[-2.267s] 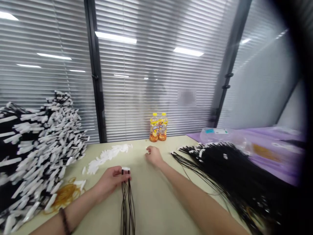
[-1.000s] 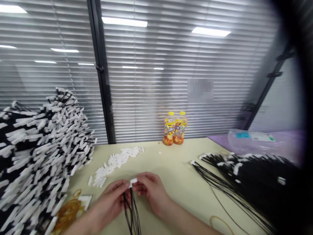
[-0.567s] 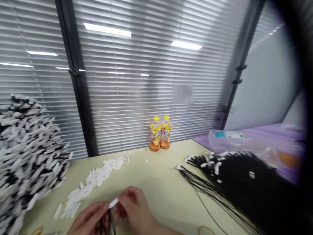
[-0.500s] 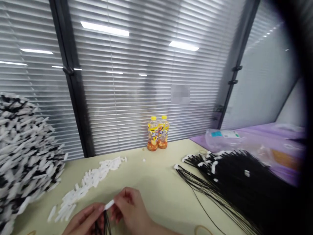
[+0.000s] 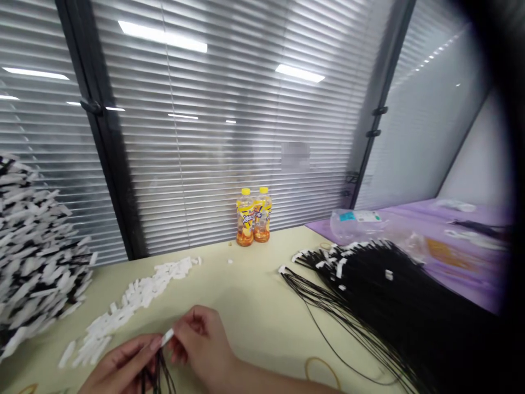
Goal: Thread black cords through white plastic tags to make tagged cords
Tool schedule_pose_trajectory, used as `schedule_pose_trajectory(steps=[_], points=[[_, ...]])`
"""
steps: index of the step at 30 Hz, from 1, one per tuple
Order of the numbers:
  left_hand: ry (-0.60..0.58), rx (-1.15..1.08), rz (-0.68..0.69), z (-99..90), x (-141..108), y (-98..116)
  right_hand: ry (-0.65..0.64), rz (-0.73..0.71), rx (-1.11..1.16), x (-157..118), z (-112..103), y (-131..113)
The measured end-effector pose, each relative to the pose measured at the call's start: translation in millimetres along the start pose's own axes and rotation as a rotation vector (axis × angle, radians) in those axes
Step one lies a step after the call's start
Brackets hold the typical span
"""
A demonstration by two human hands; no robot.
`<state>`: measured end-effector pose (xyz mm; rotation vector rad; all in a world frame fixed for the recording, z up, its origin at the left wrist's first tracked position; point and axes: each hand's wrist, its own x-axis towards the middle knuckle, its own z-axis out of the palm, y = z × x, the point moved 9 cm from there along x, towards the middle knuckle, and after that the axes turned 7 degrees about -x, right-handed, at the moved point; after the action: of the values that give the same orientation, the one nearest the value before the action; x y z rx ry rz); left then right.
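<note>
Between my two hands, low in the view, is a small white piece (image 5: 167, 337) with thin black cords (image 5: 161, 372) hanging below it. My left hand (image 5: 125, 364) pinches the lower end of the piece, where the cords meet it. The fingertips of my right hand (image 5: 200, 342) are closed on its upper end. A spread of loose white pieces (image 5: 141, 293) lies on the pale yellow table (image 5: 250, 306) beyond my left hand. Over on the right lies a large bundle of black cords (image 5: 381, 295) with white ends.
A tall heap of white and black pieces (image 5: 41, 262) rises at the left edge. Two yellow-capped bottles (image 5: 245, 221) stand by the blinds. Clear plastic bags (image 5: 361, 225) lie on a purple surface (image 5: 471, 273) at the right. A rubber band (image 5: 322, 369) is near the front.
The whole view has shifted, so the hands, bottles and piles appear further left. Both hands keep their hold on the white piece and cords.
</note>
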<state>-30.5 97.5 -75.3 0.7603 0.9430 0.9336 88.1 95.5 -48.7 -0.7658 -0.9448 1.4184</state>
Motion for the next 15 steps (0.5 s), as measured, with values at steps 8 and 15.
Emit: schedule_pose_trajectory(steps=[8, 15], points=[[0.13, -0.007, 0.056, -19.1, 3.5, 5.4, 0.038, -0.008, -0.028, 0.3, -3.1, -0.8], [0.196, -0.027, 0.068, -15.9, -2.9, 7.8, 0.036, -0.042, -0.032, 1.0, -2.7, 1.1]])
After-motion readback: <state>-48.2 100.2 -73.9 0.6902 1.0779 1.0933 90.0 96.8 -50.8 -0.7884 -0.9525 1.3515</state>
